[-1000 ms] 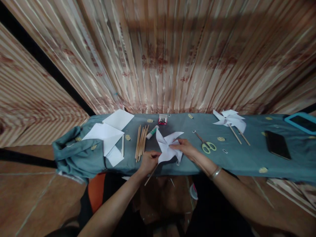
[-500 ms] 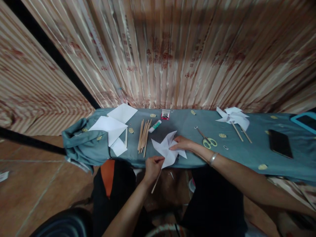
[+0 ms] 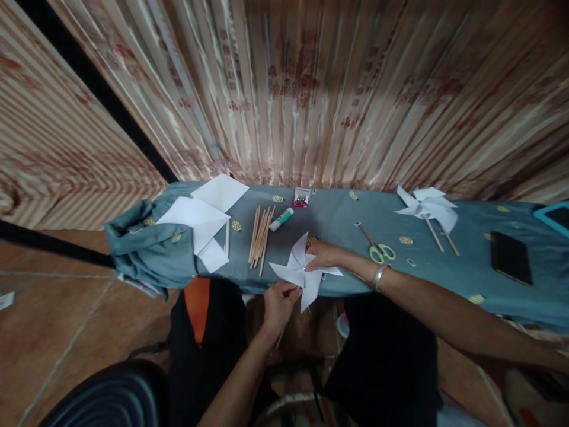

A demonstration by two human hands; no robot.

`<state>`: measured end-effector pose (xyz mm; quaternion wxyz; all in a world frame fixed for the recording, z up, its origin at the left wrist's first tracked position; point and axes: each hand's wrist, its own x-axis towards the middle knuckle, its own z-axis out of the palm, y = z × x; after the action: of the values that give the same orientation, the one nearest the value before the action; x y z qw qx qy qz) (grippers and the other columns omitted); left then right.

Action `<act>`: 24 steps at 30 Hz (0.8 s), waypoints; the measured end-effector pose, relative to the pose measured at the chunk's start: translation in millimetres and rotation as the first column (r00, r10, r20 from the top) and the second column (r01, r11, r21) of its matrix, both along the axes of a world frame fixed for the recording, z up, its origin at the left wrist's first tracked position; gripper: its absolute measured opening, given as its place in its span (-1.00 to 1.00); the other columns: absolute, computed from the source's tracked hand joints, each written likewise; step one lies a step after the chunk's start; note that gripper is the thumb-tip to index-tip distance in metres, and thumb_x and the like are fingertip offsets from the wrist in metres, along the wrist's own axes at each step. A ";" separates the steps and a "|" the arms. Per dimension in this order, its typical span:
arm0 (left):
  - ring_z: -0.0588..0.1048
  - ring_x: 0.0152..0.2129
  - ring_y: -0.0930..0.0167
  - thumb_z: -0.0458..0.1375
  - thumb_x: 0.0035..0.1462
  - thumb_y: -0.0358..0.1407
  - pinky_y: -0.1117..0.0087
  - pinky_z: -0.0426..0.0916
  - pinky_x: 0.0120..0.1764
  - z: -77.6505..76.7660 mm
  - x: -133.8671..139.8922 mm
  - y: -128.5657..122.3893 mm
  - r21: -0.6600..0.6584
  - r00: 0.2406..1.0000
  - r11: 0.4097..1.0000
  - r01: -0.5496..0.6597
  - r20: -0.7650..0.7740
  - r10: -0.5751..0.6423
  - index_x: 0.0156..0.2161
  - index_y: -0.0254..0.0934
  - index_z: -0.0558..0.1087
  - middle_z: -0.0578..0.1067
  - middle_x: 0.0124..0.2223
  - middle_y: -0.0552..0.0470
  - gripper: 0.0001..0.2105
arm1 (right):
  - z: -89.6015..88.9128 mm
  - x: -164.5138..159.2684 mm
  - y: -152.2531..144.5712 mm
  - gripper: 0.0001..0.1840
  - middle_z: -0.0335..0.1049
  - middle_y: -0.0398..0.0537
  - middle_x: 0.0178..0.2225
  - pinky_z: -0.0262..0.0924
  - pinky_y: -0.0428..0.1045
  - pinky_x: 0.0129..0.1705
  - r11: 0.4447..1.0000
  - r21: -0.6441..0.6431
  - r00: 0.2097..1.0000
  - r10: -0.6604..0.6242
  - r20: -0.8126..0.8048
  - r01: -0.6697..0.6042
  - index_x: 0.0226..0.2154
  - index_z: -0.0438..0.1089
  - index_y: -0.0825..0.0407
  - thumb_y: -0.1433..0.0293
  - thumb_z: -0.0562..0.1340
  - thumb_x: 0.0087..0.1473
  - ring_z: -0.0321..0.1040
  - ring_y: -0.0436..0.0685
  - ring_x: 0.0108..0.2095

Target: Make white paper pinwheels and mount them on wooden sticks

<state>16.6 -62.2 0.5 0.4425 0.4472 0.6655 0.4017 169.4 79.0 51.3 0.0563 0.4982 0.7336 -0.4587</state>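
A white paper pinwheel (image 3: 284, 273) is held at the near edge of the cloth-covered table, its blades spread around a small pin at the centre. My left hand (image 3: 280, 302) is closed just below it, pinching the thin wooden stick (image 3: 280, 340), whose lower end shows under the hand. From the right, my right hand (image 3: 323, 255) reaches in with its fingers closed at the pinwheel's middle. Beyond the pinwheel are a bundle of wooden sticks (image 3: 260, 240), a glue stick (image 3: 281, 219) and a small red box of pins (image 3: 301, 198).
White paper sheets (image 3: 195, 216) lie at the left beside bunched cloth (image 3: 146, 255). Green-handled scissors (image 3: 377, 249) rest to the right of my right hand. Farther right are finished-looking pinwheels (image 3: 429, 209), a dark phone (image 3: 511, 258) and a blue-edged device (image 3: 551, 214).
The pinwheel's blades have turned between my hands. Both hands stay at the pinwheel, the left a little farther right. The camera view has shifted slightly.
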 end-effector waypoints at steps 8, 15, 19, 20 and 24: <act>0.50 -0.50 0.39 0.28 -0.14 -0.41 0.41 0.35 -0.36 -6.8 1.9 -0.8 -0.043 0.992 0.999 -0.032 0.117 0.037 -0.48 -0.29 0.61 0.58 -0.48 0.02 -0.95 | 1.3 -2.5 3.4 -0.84 0.32 -0.20 -0.65 0.04 -0.10 -0.49 0.998 0.005 0.996 0.055 0.063 -0.055 -0.69 0.44 0.06 0.38 0.41 -0.30 0.26 0.04 -0.51; 0.46 -0.57 0.41 0.30 -0.18 -0.30 0.43 0.32 -0.45 -12.6 1.6 -2.8 -0.096 0.963 0.994 -0.042 0.260 0.066 -0.47 -0.30 0.61 0.54 -0.55 0.05 -0.88 | -1.9 -2.6 12.1 -0.79 0.31 -0.20 -0.67 0.05 -0.10 -0.54 0.997 -0.057 0.997 0.056 0.052 -0.053 -0.73 0.40 0.06 0.34 0.42 -0.37 0.22 0.02 -0.57; 0.38 -0.67 0.47 0.33 -0.22 -0.20 0.45 0.26 -0.53 -13.7 3.3 -3.7 -0.143 0.936 0.989 -0.043 0.340 0.090 -0.45 -0.34 0.61 0.47 -0.63 0.07 -0.77 | -7.4 0.0 12.1 -0.81 0.35 -0.19 -0.65 0.09 -0.10 -0.55 0.997 -0.066 0.999 0.047 0.028 -0.045 -0.69 0.43 0.07 0.33 0.42 -0.36 0.24 0.02 -0.57; 0.37 -0.68 0.48 0.33 -0.23 -0.17 0.46 0.25 -0.55 -13.1 3.7 -4.8 -0.156 0.930 0.987 -0.041 0.355 0.095 -0.42 -0.35 0.62 0.46 -0.64 0.07 -0.73 | -8.8 0.7 12.0 -0.81 0.36 -0.18 -0.65 0.10 -0.11 -0.55 0.997 -0.062 0.999 0.046 0.019 -0.045 -0.68 0.44 0.07 0.33 0.41 -0.35 0.25 0.02 -0.57; 0.30 -0.73 0.53 0.35 -0.27 -0.05 0.49 0.18 -0.60 -7.2 3.3 -16.1 -0.222 0.885 0.975 -0.011 0.452 0.113 -0.35 -0.38 0.62 0.43 -0.65 0.08 -0.58 | -13.5 2.7 12.5 -0.81 0.37 -0.18 -0.65 0.11 -0.11 -0.54 0.998 -0.016 0.998 0.055 -0.023 -0.055 -0.68 0.46 0.08 0.32 0.43 -0.36 0.26 0.03 -0.57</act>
<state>19.8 -78.2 -6.6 0.6203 0.2671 0.5943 0.4366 172.1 91.5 37.9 0.0646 0.4722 0.7437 -0.4687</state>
